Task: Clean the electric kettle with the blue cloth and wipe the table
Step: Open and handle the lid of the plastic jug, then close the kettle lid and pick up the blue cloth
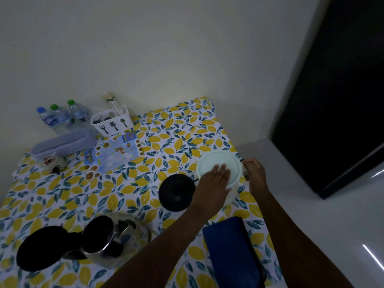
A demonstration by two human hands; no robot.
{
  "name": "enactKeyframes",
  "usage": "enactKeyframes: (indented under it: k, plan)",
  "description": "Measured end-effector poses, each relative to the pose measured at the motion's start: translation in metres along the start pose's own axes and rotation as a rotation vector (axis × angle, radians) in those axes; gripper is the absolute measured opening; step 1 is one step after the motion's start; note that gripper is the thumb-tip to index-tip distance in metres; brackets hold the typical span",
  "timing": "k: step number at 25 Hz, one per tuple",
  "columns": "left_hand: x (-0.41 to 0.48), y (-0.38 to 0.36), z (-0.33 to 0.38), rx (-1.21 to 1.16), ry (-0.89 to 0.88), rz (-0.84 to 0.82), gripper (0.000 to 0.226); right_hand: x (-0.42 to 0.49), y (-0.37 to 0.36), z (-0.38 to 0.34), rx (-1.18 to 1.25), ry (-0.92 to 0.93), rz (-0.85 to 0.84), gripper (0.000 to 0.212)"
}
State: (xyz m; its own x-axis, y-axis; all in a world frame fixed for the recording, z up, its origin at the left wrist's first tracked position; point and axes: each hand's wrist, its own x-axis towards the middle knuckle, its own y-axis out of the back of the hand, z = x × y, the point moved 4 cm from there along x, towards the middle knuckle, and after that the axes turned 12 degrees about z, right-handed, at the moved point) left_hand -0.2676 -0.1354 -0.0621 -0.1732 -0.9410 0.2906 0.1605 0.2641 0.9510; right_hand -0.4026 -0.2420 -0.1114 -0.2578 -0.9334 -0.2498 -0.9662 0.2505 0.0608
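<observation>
Kettle [112, 235] sits lid-open at the near left of the lemon-print table [128, 196], black base [176, 192] to its right. I see my left hand [216, 177] lying flat, fingers spread, on a white tub's lid [218, 163]; my right hand [252, 169] curls against the tub's side. Blue cloth [230, 250] lies folded below, between my forearms.
</observation>
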Motion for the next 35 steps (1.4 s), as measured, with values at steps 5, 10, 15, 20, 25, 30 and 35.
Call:
enactKeyframes:
  k: [5, 10, 15, 20, 25, 30, 35]
  plan:
    - [0.004, -0.012, 0.018, 0.016, 0.058, 0.050, 0.064, 0.015, 0.008, 0.005, -0.033, 0.044, -0.025, 0.006]
    - [0.002, -0.011, 0.017, -0.041, 0.065, 0.099, 0.061, 0.002, 0.019, -0.008, -0.208, 0.231, 0.053, 0.009]
    - [-0.024, 0.005, 0.004, -0.232, 0.029, 0.245, 0.038, -0.062, 0.037, -0.012, -0.277, 0.459, 0.112, 0.035]
    - [-0.091, 0.026, -0.021, -0.386, 0.221, 0.307, 0.036, -0.137, 0.037, 0.009, -0.427, 0.771, 0.067, 0.049]
    - [-0.173, 0.048, -0.051, -0.332, 0.343, 0.313, 0.035, -0.213, 0.001, 0.043, -0.622, 0.855, -0.174, 0.069]
    - [-0.247, 0.087, -0.091, -0.270, 0.452, 0.363, 0.039, -0.282, -0.059, 0.070, -0.714, 0.923, -0.461, 0.089]
    - [-0.306, 0.127, -0.144, -0.175, 0.560, 0.439, 0.034, -0.335, -0.120, 0.079, -0.716, 0.958, -0.644, 0.101]
